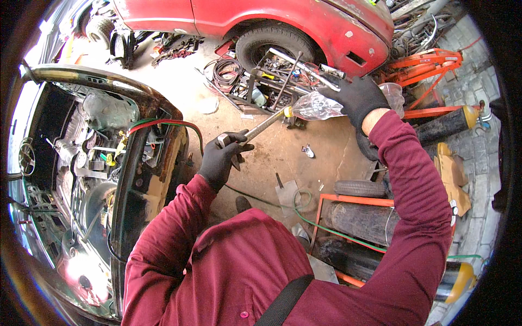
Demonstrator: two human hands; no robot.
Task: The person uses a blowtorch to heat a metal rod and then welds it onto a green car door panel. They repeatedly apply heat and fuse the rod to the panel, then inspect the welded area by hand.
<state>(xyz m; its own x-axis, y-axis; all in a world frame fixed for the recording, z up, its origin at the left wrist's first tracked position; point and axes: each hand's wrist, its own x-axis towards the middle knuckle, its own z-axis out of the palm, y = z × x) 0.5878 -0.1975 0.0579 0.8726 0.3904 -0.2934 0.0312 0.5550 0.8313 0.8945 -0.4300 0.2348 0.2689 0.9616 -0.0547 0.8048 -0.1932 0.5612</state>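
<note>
Beside a dark car's open engine bay (122, 217), just short of the red car (163, 16), a black-gloved left hand (219, 163) is closed around a long metal tool (265, 129) that slants toward a clear plastic bottle (316, 106). The black-gloved right hand (360, 100) grips the bottle over its middle, holding it sideways above the brown floor (334, 168); the tool's tip meets the yellow neck (288, 112), though I cannot tell whether it goes inside.

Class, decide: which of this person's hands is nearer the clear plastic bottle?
Right. The right hand grips the clear plastic bottle; the left hand is apart from it, off its mouth end, holding a metal tool.
</note>
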